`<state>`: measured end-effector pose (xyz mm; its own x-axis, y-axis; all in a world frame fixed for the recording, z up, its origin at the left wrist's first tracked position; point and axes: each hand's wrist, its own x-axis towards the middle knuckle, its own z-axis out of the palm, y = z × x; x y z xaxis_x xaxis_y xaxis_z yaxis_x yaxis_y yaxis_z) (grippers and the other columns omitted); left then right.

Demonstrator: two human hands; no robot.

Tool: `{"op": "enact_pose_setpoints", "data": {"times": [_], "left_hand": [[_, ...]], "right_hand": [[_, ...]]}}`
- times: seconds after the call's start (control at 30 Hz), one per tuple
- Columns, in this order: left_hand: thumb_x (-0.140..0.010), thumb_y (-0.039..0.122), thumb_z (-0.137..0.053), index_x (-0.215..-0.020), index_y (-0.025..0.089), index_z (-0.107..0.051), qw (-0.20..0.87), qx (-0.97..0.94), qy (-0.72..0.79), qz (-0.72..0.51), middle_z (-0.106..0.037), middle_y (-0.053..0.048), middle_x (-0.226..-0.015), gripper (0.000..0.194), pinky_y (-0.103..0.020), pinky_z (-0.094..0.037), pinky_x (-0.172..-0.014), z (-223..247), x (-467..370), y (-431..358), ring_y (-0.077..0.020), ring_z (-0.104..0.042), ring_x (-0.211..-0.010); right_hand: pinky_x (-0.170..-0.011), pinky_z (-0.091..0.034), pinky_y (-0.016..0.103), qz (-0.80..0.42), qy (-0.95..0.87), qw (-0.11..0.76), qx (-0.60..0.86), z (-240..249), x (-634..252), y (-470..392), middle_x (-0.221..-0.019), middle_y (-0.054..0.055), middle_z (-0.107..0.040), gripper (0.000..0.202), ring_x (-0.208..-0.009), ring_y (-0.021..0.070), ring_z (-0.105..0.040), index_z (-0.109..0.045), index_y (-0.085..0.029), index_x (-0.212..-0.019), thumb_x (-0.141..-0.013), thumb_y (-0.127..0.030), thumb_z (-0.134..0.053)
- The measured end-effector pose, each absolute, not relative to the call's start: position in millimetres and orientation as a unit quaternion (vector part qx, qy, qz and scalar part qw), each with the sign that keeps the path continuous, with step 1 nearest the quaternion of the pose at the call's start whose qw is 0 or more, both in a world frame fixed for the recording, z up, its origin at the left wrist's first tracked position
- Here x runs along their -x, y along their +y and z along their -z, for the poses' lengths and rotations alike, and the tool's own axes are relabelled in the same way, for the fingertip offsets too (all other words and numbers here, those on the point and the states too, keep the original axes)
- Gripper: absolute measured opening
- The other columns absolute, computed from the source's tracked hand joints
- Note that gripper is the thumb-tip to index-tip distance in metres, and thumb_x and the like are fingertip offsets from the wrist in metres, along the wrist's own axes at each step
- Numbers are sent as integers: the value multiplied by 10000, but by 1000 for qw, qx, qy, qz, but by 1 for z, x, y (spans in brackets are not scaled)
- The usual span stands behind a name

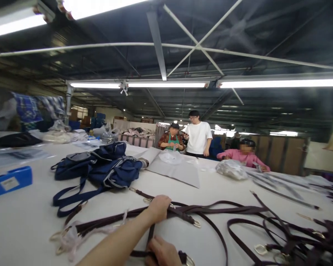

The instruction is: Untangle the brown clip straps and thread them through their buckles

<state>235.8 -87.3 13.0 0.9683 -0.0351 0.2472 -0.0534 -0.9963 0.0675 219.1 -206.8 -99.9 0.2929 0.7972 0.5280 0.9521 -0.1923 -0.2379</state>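
Note:
My left hand (158, 207) reaches out over the white table (24, 221) and is closed on a bundle of dark brown straps (227, 210) with gold metal buckles. My right hand (163, 253) sits close to me at the bottom edge. It grips a strap end (150, 233) that runs up toward the left hand, and a metal ring (189, 261) lies just to its right. The straps stretch left to a pale tangle of thread (68, 240) and right across the table.
A heap of more dark straps with rings (283, 240) lies at the right. Navy blue bags (100, 166) lie ahead to the left, with a blue box (9, 181) further left. Grey sheets (180, 171) and a clear plastic bag (231, 169) lie farther back. Three people (198, 135) are at the far side.

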Motion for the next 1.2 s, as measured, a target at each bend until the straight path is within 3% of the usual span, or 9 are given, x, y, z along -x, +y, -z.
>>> {"op": "enact_pose_setpoints", "data": {"times": [0.13,0.2,0.4,0.6,0.8,0.87,1.0,1.1,1.2], "left_hand": [[-774,99,-591,-1071,67,-623,-27,-996,46,-66,-652,-207,-1094,300,-500,-474,-921,1,-278,-85,-333,-592,-1086],[-843,100,-523,-1046,75,-634,-44,-995,61,-68,-661,-179,-1070,233,-495,-469,-921,8,-281,-84,-307,-595,-1085],[-894,62,-344,-1087,77,-599,-49,-990,46,-124,-651,-209,-1088,320,-546,-327,-1057,-16,-250,-64,-294,-569,-1120],[-923,342,-435,-1169,151,-508,4,-996,23,-81,-655,-167,-1095,319,-441,-459,-902,-68,-188,-40,-311,-615,-1051],[-885,498,-472,-1072,205,-517,93,-996,12,6,-694,-62,-1047,351,-283,-509,-728,-32,-93,-72,-220,-665,-899],[-865,487,-501,-1130,173,-483,113,-992,56,-15,-679,-94,-1088,411,-325,-521,-778,-5,-78,-86,-250,-652,-948],[-837,268,-530,-1200,133,-448,71,-992,70,-77,-647,-132,-1149,396,-351,-505,-890,23,-77,-96,-256,-616,-1040],[-812,151,-508,-1124,174,-484,-15,-996,10,-82,-683,-82,-1005,314,-329,-515,-791,-2,-87,-79,-233,-646,-905],[-871,125,-418,-1081,195,-501,-61,-988,11,-141,-656,-81,-1003,237,-340,-492,-810,-56,-99,-39,-226,-624,-917]], "right_hand": [[-512,-353,276,113,-547,231,797,83,-208,-210,-846,5,-685,304,-703,220,-681,-604,-242,-827,-559,-99,-622],[-537,-361,280,112,-534,227,807,71,-201,-214,-866,6,-683,275,-746,218,-680,-607,-238,-838,-601,-101,-635],[-585,-388,252,154,-526,231,804,61,-197,-219,-830,-21,-662,247,-743,173,-654,-592,-231,-803,-679,-30,-666],[-703,-434,258,197,-506,284,790,67,-209,-222,-862,15,-642,140,-802,179,-624,-586,-216,-871,-871,-79,-553],[-636,-458,337,227,-517,302,768,76,-210,-224,-824,71,-671,89,-731,253,-641,-586,-197,-887,-903,-231,-505],[-589,-469,337,238,-530,299,757,79,-207,-225,-763,67,-673,121,-678,252,-646,-586,-202,-831,-877,-208,-474],[-618,-526,320,244,-549,295,743,79,-205,-227,-755,45,-695,172,-706,228,-674,-599,-219,-826,-899,-229,-444],[-816,-549,394,276,-524,308,744,80,-212,-228,-1022,74,-696,211,-943,253,-660,-602,-238,-1065,-937,-331,-461],[-925,-519,486,305,-476,329,756,86,-224,-228,-1208,132,-619,402,-1094,297,-601,-491,-207,-1286,-932,-396,-462]]}}
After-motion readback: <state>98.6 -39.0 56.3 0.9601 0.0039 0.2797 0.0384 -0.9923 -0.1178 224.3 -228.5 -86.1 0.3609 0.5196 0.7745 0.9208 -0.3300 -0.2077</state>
